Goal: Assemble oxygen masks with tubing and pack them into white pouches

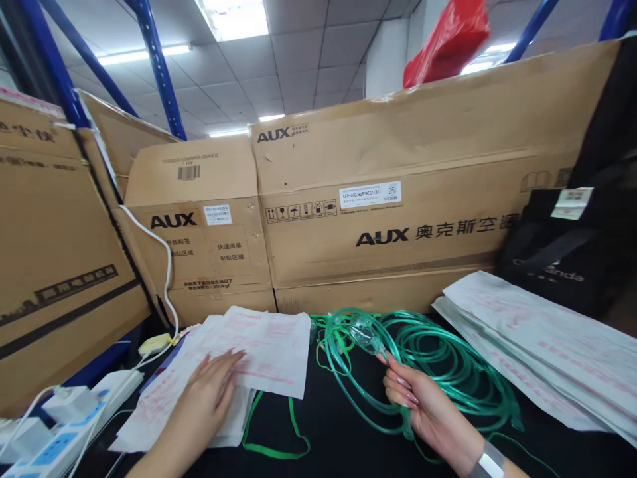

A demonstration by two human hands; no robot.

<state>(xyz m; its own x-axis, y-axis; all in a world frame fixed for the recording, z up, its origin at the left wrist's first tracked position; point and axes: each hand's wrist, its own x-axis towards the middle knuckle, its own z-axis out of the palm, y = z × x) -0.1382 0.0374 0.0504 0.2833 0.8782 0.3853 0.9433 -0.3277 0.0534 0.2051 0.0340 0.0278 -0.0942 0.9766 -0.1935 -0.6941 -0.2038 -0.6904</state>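
My left hand (212, 392) lies flat over white paper packets (271, 345) with pink print, its fingers stretched out. A green elastic strap (276, 455) loops out from under these packets onto the black table. My right hand (415, 392) is closed on the narrow neck of a clear oxygen mask (365, 333), where its green tubing joins. Loops of this tubing hang below and around the right fingers. More coiled green tubing (448, 358) lies just behind and to the right of that hand. Part of the mask is covered by the tubing loops.
Large AUX cardboard boxes (318, 252) wall off the back, with another carton (64, 232) at left. White power strips (64, 425) with plugs and cables sit front left. More printed paper packets (547, 352) are stacked at right, before a black bag (552, 252).
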